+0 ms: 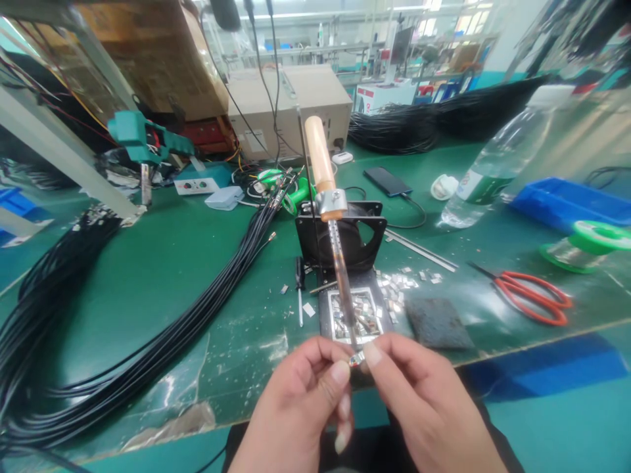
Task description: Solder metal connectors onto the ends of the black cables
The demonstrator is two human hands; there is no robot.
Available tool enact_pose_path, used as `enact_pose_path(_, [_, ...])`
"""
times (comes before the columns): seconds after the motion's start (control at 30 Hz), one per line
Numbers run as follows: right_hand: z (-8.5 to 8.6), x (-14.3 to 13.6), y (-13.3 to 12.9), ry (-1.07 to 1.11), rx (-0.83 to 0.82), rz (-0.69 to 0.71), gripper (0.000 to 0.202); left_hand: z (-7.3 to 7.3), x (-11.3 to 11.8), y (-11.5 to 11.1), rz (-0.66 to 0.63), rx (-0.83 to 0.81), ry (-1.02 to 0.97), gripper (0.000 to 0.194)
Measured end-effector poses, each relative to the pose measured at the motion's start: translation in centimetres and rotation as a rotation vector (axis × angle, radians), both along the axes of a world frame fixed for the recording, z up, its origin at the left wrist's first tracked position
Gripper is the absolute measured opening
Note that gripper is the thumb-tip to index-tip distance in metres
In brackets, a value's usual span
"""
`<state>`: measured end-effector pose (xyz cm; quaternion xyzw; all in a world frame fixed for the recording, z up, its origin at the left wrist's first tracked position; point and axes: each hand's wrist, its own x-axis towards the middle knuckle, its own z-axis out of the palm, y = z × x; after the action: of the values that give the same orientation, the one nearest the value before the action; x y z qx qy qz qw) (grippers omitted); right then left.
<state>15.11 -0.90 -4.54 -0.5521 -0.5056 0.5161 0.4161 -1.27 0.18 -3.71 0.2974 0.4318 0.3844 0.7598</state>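
Observation:
A small shiny metal connector, with a hint of coloured wire at its left end, is pinched between both hands. My left hand has thumb and forefinger closed on its left side. My right hand grips its right side with thumb and forefinger. Just above the connector is the tip of a soldering iron with a wooden handle, clamped pointing down in a stand. I cannot tell whether the tip touches the connector. Behind the hands, a tray under the iron holds small metal pieces.
A black fan stands behind the iron. To the right are a dark pad, orange-handled scissors, a solder spool and a plastic bottle. On the left lie bundled black cables and a screwdriver.

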Motion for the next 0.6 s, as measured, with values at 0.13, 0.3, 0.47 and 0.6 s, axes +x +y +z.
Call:
enact_pose_path(0.13, [0.05, -0.01, 0.06, -0.004, 0.011, -0.010, 0.044, 0.18, 0.23, 0.05, 0.022, 0.011, 0.034, 0.028])
enact_pose_path(0.3, [0.19, -0.26, 0.24, 0.006, 0.021, -0.003, 0.044, -0.02, 0.31, 0.20, 0.025, 0.020, 0.050, 0.027])
enact_pose_path(0.47, [0.38, -0.40, 0.32, 0.007, 0.022, -0.024, 0.046, 0.24, 0.21, -0.07, 0.024, 0.035, 0.055, 0.028])
enact_pose_path(0.6, [0.64, -0.49, 0.35, 0.014, 0.023, -0.041, 0.049, 0.54, 0.32, -0.08, 0.034, 0.034, 0.069, 0.027])
